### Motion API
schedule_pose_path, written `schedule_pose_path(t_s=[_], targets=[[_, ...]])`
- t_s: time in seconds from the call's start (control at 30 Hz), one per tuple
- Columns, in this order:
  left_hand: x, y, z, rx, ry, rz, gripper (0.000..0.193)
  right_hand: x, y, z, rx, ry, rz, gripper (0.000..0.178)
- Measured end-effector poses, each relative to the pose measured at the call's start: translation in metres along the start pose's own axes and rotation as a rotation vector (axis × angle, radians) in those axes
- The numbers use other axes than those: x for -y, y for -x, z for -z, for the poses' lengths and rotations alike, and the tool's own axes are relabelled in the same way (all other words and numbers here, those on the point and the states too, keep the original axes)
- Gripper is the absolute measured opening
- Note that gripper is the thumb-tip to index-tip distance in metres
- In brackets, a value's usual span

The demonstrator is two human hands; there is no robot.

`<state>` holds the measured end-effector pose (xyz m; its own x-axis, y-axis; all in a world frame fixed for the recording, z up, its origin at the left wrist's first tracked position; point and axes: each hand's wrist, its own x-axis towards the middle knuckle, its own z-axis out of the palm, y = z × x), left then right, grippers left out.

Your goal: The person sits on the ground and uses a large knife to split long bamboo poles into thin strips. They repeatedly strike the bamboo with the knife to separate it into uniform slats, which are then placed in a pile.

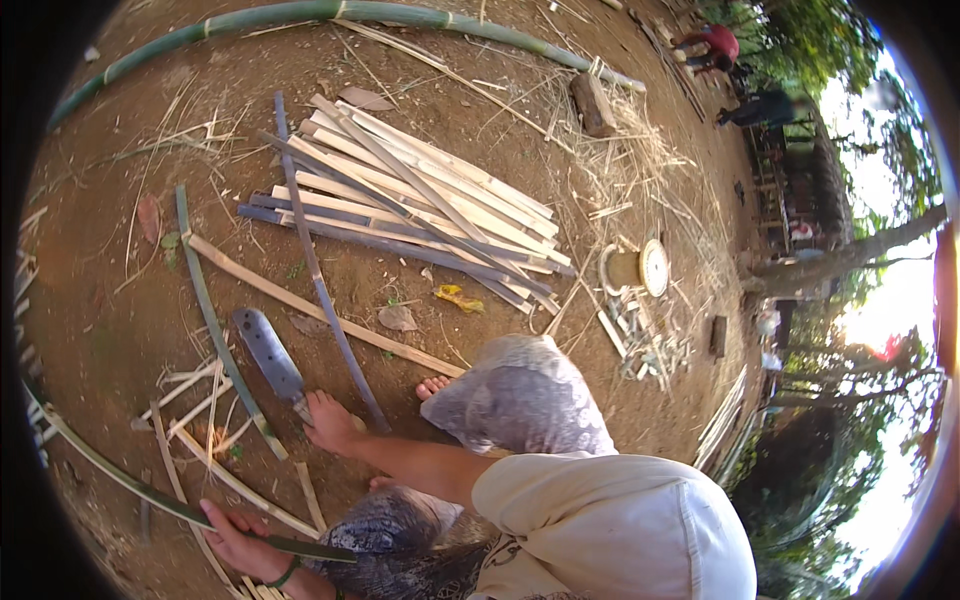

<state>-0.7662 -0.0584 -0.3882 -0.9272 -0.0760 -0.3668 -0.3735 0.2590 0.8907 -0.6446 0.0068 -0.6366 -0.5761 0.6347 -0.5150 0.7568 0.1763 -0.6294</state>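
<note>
An outdoor work yard. Bare dirt (100, 320) lies below the fingers (318, 407), cut strips (415, 200) near them, trees (850, 253) far off.

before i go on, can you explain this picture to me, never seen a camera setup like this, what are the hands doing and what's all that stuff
There is no machine: you see a person's two bare hands. The one picture comes from a wide fisheye camera worn on the head, so straight things bend near the rim. The right hand grips a broad, grey metal knife at its handle end. The left hand holds a long, thin green bamboo strip. On the brown dirt ground lie a pile of pale and dark split strips and a long, round green pole.
</note>
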Motion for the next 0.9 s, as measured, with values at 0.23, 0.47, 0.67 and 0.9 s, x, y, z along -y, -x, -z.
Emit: schedule_pose_path(t_s=[0.23,0.47,0.67,0.9], targets=[[0.026,-0.033,-0.003,0.249,0.099,-0.185,0.035,-0.061,-0.036,0.053,-0.531,0.226,0.036,0.067],[0.006,-0.008,-0.034,0.373,0.165,-0.073,0.032,-0.134,-0.068,0.099,-0.227,0.364,-0.013,0.075],[-0.001,0.011,-0.027,0.388,0.161,-0.059,0.033,-0.209,-0.079,0.209,-0.111,0.976,0.191,0.06],[-0.001,0.017,-0.021,0.358,0.168,-0.091,0.033,-0.23,-0.079,0.373,-0.221,0.741,0.002,0.044]])
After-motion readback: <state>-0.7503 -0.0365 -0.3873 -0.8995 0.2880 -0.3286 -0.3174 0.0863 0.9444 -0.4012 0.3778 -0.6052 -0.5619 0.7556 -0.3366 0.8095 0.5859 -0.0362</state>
